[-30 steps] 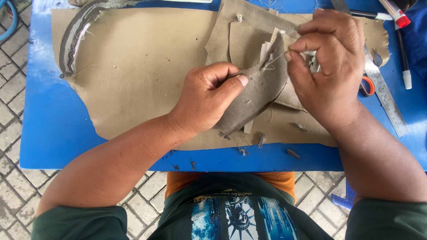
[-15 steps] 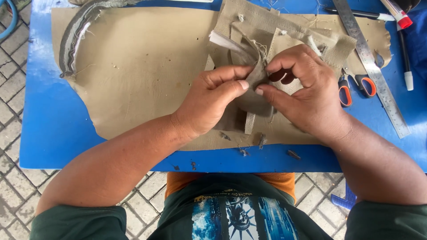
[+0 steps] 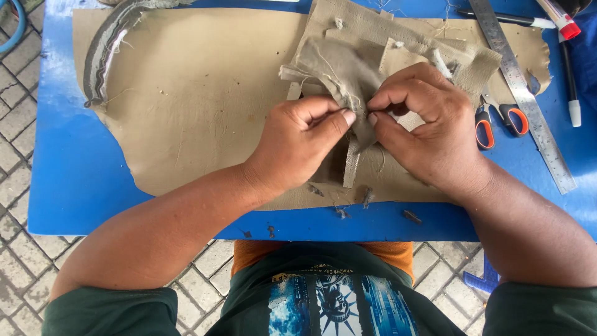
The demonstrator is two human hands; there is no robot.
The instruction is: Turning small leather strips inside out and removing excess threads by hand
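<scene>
Head view: both hands pinch a grey-tan leather piece above the blue counter [image 3: 93, 205].
The left hand [image 3: 298, 146] and right hand [image 3: 429, 127] meet thumb to thumb, fingers [image 3: 339, 117] clenched on the leather piece [image 3: 339, 71], apparently to steady a seam; the exact grip point is hidden. The piece rises just behind the fingertips, over the large tan hide [image 3: 186, 106]. Orange-handled snips [image 3: 497, 121] and a steel ruler [image 3: 525, 93] lie just beyond the right hand.

desk [image 3: 93, 205]: blue top | on it: tan leather sheet [image 3: 186, 112], steel ruler [image 3: 522, 87], orange-handled scissors [image 3: 497, 121], pens [image 3: 569, 68], small scraps [image 3: 410, 216]
</scene>
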